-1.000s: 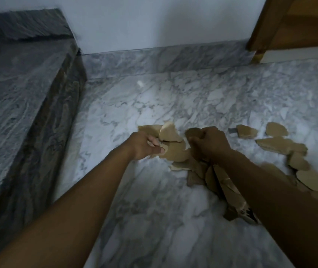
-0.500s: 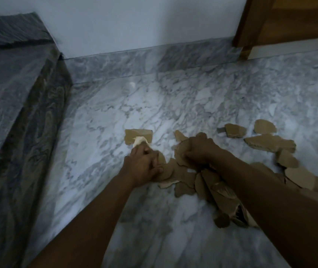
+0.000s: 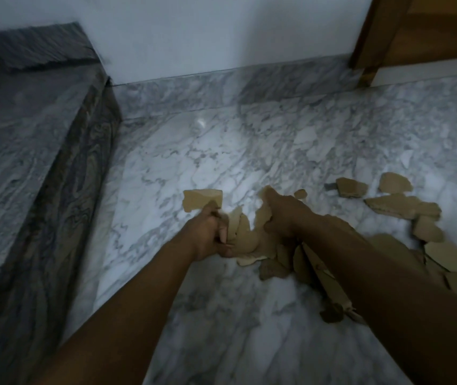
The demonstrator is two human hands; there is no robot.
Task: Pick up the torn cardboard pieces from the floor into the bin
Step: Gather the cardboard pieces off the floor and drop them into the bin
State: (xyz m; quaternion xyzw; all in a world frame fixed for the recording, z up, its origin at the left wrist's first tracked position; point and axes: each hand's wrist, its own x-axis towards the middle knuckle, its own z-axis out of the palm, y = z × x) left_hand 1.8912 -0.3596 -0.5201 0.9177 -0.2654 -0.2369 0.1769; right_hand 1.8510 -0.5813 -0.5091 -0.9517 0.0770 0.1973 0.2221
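Several torn brown cardboard pieces (image 3: 404,208) lie scattered on the white marble floor (image 3: 194,157), from the middle out to the right edge. My left hand (image 3: 209,236) is closed around a few cardboard pieces (image 3: 239,232) low over the floor. Just beyond its knuckles lies a loose squarish piece (image 3: 201,198). My right hand (image 3: 284,213) is closed on a bunch of pieces at the middle of the pile; my right forearm hides part of the pile. No bin is in view.
A raised dark grey stone step (image 3: 33,168) runs along the left. A white wall with a marble skirting (image 3: 221,87) stands behind. A wooden door frame (image 3: 371,45) is at the top right.
Both hands dropped from a slightly raised grip down to the pile and gathered more pieces. The squarish piece now lies free beyond my left hand. The camera shifted a little.
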